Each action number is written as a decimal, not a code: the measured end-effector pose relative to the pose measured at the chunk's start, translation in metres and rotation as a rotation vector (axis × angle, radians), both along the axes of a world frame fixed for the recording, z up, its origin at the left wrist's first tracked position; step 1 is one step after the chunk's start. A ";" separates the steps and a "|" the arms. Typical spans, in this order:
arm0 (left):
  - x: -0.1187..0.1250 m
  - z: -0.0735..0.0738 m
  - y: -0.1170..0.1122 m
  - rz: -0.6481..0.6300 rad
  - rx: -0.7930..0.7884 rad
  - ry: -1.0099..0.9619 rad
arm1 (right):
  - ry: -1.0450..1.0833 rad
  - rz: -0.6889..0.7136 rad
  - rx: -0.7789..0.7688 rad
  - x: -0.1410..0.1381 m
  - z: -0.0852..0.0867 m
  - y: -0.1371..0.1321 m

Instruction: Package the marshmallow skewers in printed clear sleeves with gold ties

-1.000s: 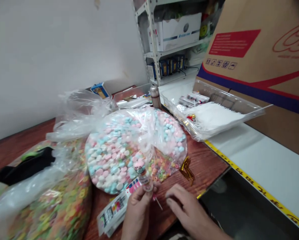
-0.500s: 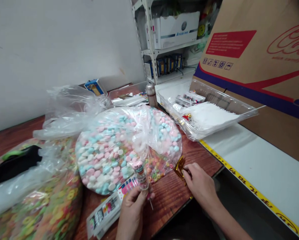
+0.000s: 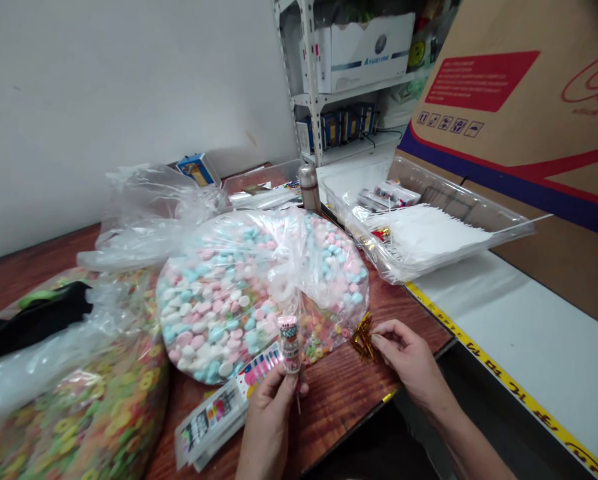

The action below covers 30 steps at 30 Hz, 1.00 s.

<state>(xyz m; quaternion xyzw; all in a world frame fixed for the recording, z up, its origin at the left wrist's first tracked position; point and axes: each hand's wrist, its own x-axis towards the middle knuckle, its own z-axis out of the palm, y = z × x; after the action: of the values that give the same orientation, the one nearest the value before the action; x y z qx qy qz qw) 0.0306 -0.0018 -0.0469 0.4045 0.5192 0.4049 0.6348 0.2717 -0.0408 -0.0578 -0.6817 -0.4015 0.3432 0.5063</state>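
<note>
Left hand (image 3: 266, 427) has fingers (image 3: 273, 390) shut around an upright candy tube (image 3: 289, 345). Right hand (image 3: 411, 363) fingers (image 3: 385, 341) pinch gold twist ties (image 3: 363, 338) above the desk (image 3: 339, 407).

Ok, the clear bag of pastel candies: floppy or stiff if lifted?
Likely floppy: the clear bag of pastel candies lies spread flat, so its load should shift and sag. The thin, crumpled plastic looks slippery, and the bag may feel heavy for its thinness.

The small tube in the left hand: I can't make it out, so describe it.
The small tube stands upright, gripped low by the left hand. It has a pink cap, a patterned label band, and a thin stick running down past the fingers. Its label is too small to read.
</note>
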 end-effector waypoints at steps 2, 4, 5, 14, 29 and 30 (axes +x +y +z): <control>-0.001 0.000 0.000 -0.001 -0.002 0.001 | 0.009 0.001 0.009 0.000 0.003 0.000; -0.001 0.001 0.000 0.003 -0.003 0.000 | 0.007 -0.005 0.015 0.001 0.005 0.000; -0.001 0.001 0.000 0.005 -0.005 0.000 | 0.003 -0.011 0.021 0.002 0.006 -0.001; 0.001 0.005 0.001 0.048 -0.045 0.016 | -0.083 0.012 0.066 -0.007 0.004 0.000; -0.007 0.004 0.001 0.022 0.020 0.050 | -0.583 0.248 -0.162 -0.016 0.003 -0.033; -0.007 0.003 0.001 0.016 0.031 0.062 | -0.715 0.255 -0.201 -0.021 -0.001 -0.038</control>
<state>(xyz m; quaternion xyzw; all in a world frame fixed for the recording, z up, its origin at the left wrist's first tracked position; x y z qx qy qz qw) 0.0232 -0.0007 -0.0440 0.4226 0.5354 0.4053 0.6086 0.2503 -0.0786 -0.0586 -0.7489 -0.5986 0.1819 0.2186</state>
